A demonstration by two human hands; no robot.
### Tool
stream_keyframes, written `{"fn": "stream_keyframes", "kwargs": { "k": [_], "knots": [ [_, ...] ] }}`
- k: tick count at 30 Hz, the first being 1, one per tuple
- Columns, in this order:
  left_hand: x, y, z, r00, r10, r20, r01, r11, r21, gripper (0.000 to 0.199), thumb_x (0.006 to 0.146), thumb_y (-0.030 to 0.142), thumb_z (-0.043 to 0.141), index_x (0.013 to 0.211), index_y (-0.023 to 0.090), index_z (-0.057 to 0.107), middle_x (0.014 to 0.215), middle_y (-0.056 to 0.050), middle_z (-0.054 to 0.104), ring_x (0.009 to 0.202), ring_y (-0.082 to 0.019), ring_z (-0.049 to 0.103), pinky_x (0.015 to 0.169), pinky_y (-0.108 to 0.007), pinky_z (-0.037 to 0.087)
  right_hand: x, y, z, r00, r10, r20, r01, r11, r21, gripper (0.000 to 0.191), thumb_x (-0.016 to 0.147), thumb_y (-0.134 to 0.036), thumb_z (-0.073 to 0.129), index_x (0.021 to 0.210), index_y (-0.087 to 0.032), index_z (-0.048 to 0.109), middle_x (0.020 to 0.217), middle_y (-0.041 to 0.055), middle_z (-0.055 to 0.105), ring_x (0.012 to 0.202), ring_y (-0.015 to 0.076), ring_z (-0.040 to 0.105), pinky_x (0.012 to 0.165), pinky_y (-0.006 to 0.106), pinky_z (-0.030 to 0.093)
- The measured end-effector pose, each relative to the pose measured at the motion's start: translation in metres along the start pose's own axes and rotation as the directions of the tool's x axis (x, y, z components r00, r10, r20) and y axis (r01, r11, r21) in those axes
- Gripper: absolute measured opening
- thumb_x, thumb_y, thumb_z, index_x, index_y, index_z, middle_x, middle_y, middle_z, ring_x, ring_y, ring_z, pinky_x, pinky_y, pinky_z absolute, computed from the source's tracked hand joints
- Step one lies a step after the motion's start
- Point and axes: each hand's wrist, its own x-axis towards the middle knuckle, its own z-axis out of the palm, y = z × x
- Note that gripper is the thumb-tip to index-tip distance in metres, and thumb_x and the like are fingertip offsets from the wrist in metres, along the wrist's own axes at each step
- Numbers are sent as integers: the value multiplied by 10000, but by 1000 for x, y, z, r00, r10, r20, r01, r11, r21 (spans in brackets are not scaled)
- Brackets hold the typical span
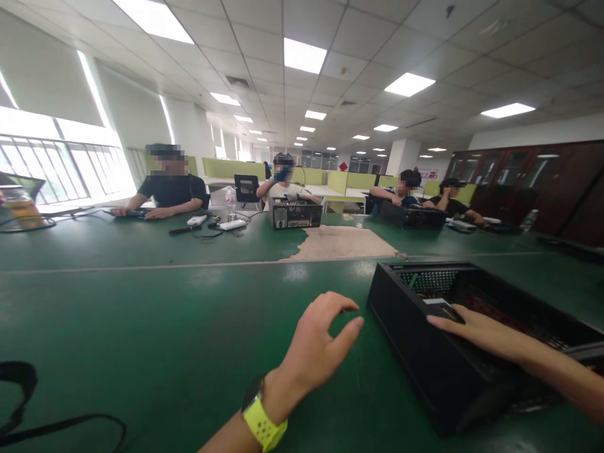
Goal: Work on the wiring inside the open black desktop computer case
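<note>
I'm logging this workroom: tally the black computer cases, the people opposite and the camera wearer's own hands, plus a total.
Black computer cases: 3
People opposite: 4
Wearer's left hand and right hand: 2
Total: 9

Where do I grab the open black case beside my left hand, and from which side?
I'd try the case by its left wall's top edge, left hand coming from the left: that wall stands upright, and the open top should allow hooking over.
</note>
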Motion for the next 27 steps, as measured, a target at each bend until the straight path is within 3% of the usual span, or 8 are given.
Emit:
{"fn": "stream_keyframes", "kwargs": {
  "k": [5, 10, 13, 15, 17, 19, 23, 27],
  "knots": [
    [16, 4, -13, 1000, -1, -23, 2, 999, 41, 156, 897, 290, 505, 927, 175, 605, 880, -17, 636, 826, -140, 577, 768, -270, 443, -29, -61, 29, 983, -114, 144, 94, 986, 138, 672, 754, -668, 542, 1225, -190, 580, 1155, 101, 646, 1035, 286, 605, 878, 361, 470],
    [21, -3, -60, 1000, 14, -10, -10, 956, 292, 222, 888, 344, 495, 988, 193, 622, 962, -30, 662, 902, -171, 589, 846, -316, 451, -37, -153, 52, 784, -320, 533, 75, 900, 429, 598, 860, -657, 386, 1126, -177, 623, 1075, 92, 669, 891, 220, 644, 720, 311, 510],
    [-6, -37, -107, 988, -114, -104, 152, 836, 528, 419, 867, 493, 450, 1125, 196, 595, 1148, -69, 629, 1084, -246, 540, 991, -430, 383, -5, -179, 67, 862, -390, 324, 311, 911, 269, 450, 879, -506, 450, 923, -119, 675, 923, 111, 692, 778, 207, 643, 653, 292, 487],
    [-39, -64, -137, 939, -289, -185, 343, 779, 524, 598, 856, 597, 339, 1204, 160, 554, 1228, -98, 595, 1152, -281, 512, 1030, -465, 358, 8, -184, 82, 829, -522, 200, 521, 851, 62, 303, 854, -376, 502, 858, -140, 691, 855, 85, 698, 781, 205, 637, 677, 291, 467],
    [-70, -81, -157, 884, -446, -140, 459, 775, 435, 658, 877, 599, 225, 1240, 142, 528, 1257, -95, 586, 1169, -268, 518, 1038, -428, 376, 8, -187, 98, 746, -600, 290, 653, 744, -139, 242, 821, -343, 537, 861, -179, 709, 852, 71, 705, 816, 229, 644, 716, 319, 464],
    [-81, -81, -169, 883, -463, -74, 447, 783, 433, 631, 877, 577, 270, 1280, 146, 496, 1307, -86, 552, 1201, -252, 498, 1054, -392, 367, 1, -195, 112, 680, -562, 471, 728, 592, -345, 244, 794, -371, 577, 885, -195, 720, 885, 90, 709, 865, 273, 649, 762, 371, 466],
    [-45, -66, -181, 944, -330, 7, 266, 773, 576, 579, 817, 533, 449, 1281, 192, 510, 1329, -63, 537, 1202, -254, 495, 1059, -388, 355, 0, -218, 131, 677, -371, 636, 735, 394, -552, 268, 723, -319, 675, 921, -145, 722, 932, 161, 698, 887, 324, 652, 735, 401, 488],
    [-33, -98, -182, 846, -532, -39, 392, 571, 721, 505, 890, 343, 243, 1252, 179, 554, 1248, -66, 606, 1118, -221, 572, 985, -336, 421, 12, -217, 147, 613, -327, 719, 783, 372, -499, 388, 636, -319, 759, 991, -172, 712, 989, 151, 691, 910, 326, 647, 702, 377, 503]
  ]
}}
